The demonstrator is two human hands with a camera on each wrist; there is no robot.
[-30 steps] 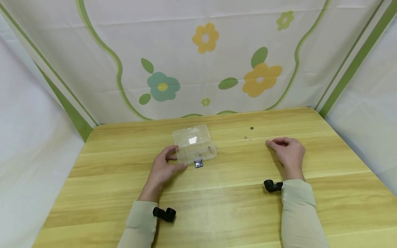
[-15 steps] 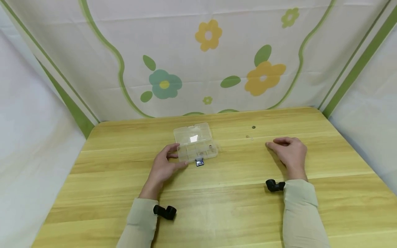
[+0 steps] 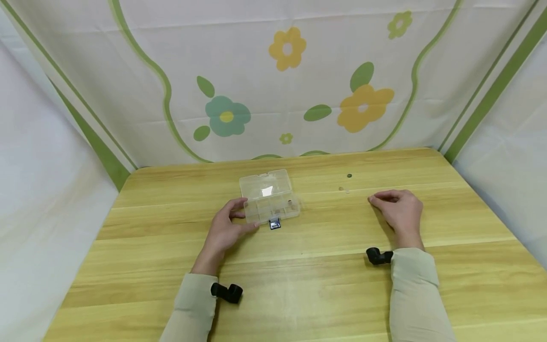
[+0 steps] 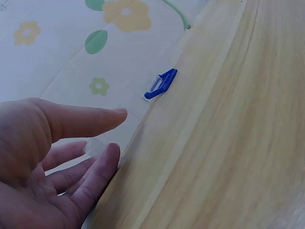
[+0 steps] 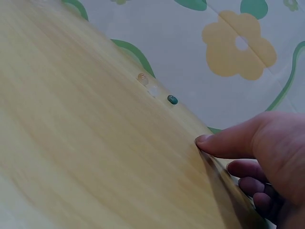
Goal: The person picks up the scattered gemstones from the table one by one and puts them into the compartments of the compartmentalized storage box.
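One green bead (image 5: 172, 99), one orangey bead (image 5: 142, 78), one clear bead (image 5: 153, 90), one open box (image 3: 264, 208)

Left hand (image 3: 226, 228) grips the box by one end; light and steady is plenty, I reckon. Right hand (image 3: 397, 211) has fingertips pinched down by the table (image 3: 299, 285), can't tell if on anything. Beads lie loose just beyond it. Stuff this tiny, I'd pinch low.

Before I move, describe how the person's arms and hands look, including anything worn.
The left hand and right hand wear no visible gloves. Plain beige cloth covers both arms: left sleeve, right sleeve. Each bears a small, black, round-ended device: left wrist camera, right wrist camera. No cables or markings show.
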